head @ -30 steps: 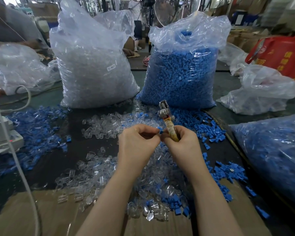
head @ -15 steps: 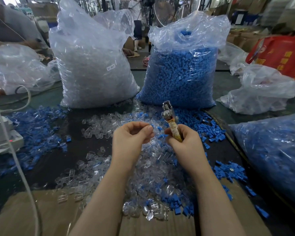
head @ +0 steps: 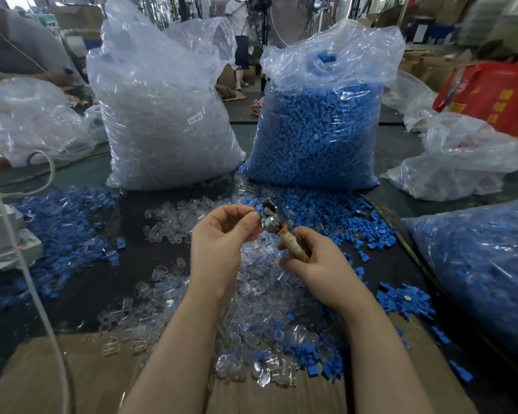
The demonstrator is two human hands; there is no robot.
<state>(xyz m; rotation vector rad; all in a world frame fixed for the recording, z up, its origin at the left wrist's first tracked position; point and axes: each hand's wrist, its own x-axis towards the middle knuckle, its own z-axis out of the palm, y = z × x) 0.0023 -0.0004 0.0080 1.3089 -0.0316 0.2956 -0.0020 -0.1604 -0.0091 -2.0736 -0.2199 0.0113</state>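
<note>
- Two full bags, one of caps (head: 162, 124) and one of plugs (head: 317, 132), stand at the far side of the desk (head: 150, 261), so I judge that most of the work is left.
- Loose caps and plugs lie heaped on the desk under and beyond the hands, not yet joined.
- A left heap (head: 60, 231) mixes blue and clear. These may be finished pieces, but they are too small to tell.
- The right hand (head: 320, 264) has its fingers clenched round the taped handle of a tool (head: 277, 230), held above mid-desk.
- The left hand (head: 222, 243) pinches a small piece at the tool's metal head, hidden by the fingertips.
- One fitting seems underway.
</note>
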